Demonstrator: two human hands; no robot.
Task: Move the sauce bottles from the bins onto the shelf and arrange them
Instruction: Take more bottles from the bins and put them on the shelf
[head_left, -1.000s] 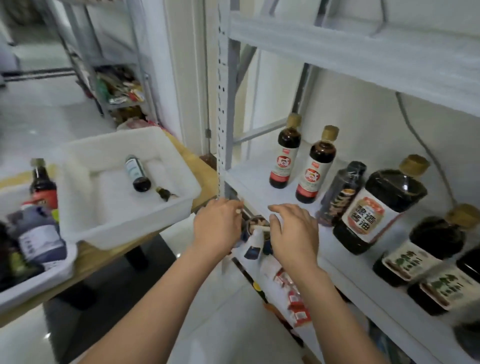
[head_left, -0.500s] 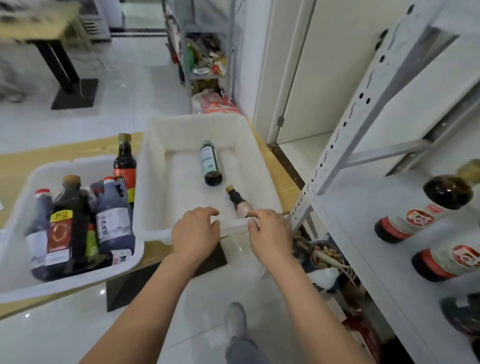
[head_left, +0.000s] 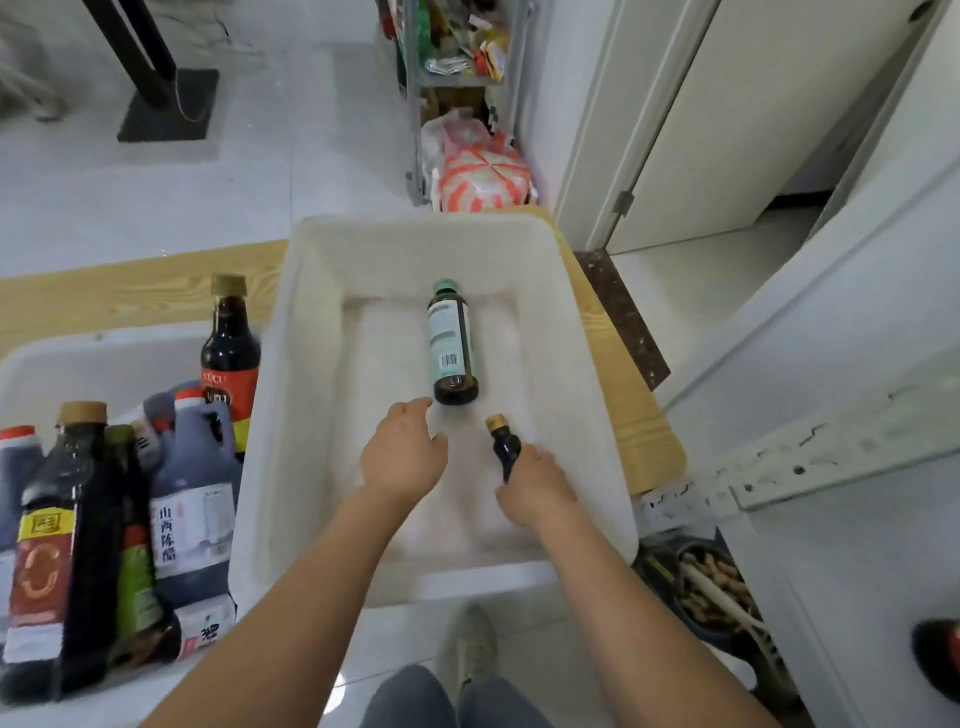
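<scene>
A white bin (head_left: 311, 332) sits on a wooden table, and two bottles lie in it. One is a dark bottle with a green cap and a pale label (head_left: 451, 343), flat in the bin's middle. My left hand (head_left: 402, 454) hovers open just below its base, not touching. The other is a small dark bottle with a gold cap (head_left: 503, 440); my right hand (head_left: 535, 486) is closed around its lower part. A second white bin (head_left: 78, 348) at the left holds several upright sauce bottles (head_left: 192, 499). The white shelf (head_left: 841, 457) stands at the right.
The wooden table (head_left: 130, 291) carries both bins. A bowl of nuts (head_left: 711, 592) sits low under the shelf at the right. A bottle's red-and-dark end (head_left: 940, 654) shows at the right edge. A metal rack and a patterned bag (head_left: 478, 166) stand beyond the bin.
The view swung from the shelf to the bins. Both hands left the shelf edge and reached into the right bin; my right hand closed on the small gold-capped bottle.
</scene>
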